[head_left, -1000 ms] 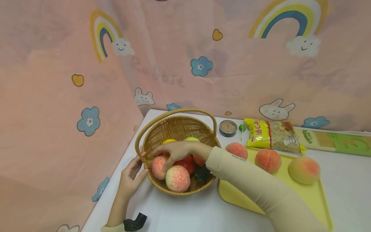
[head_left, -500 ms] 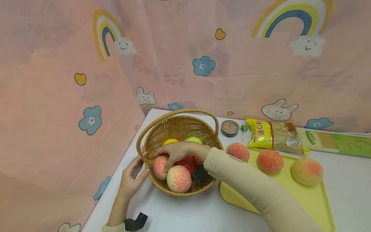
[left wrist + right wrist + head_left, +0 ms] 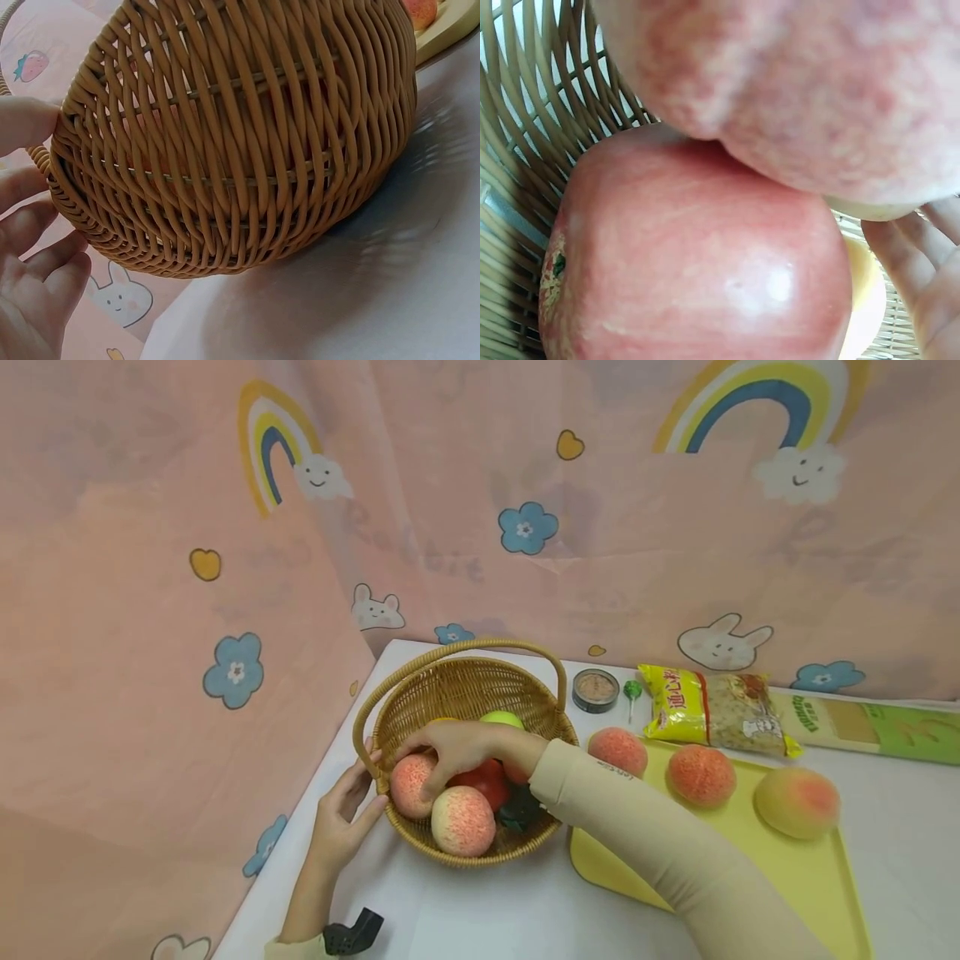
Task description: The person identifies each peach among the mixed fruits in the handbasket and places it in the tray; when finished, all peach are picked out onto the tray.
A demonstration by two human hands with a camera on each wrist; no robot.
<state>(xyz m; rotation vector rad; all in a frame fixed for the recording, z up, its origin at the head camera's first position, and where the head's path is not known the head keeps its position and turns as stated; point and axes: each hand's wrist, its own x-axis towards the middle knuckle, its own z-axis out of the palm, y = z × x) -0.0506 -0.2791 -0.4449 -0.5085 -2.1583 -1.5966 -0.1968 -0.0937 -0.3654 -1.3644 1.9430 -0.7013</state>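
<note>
A wicker basket (image 3: 465, 681) with an arched handle holds several fruits. My left hand (image 3: 341, 818) holds its left rim by the handle's base; in the left wrist view the fingers touch the woven edge. Inside the basket, my right hand (image 3: 453, 752) grips a speckled pink peach (image 3: 408, 785), with thumb and fingers around it. A second, paler peach (image 3: 462, 822) lies in front of it. Beside them is a red apple (image 3: 705, 255), and behind the hand a green fruit (image 3: 502, 719). A yellow fruit (image 3: 866, 300) is partly hidden. Something dark green (image 3: 521, 810) sits at the basket's right.
Right of the basket, a yellow tray (image 3: 787, 885) bears three peaches, one of them red-orange (image 3: 701, 775). Behind are a round compact (image 3: 596, 690), a green lollipop (image 3: 632, 690), a pasta bag (image 3: 712, 710) and a green-and-tan packet (image 3: 877, 727). A patterned cloth (image 3: 450, 527) hangs behind.
The peach in my right hand has shifted slightly left and up, and the yellow fruit is more covered by the hand. My left hand stays on the basket rim.
</note>
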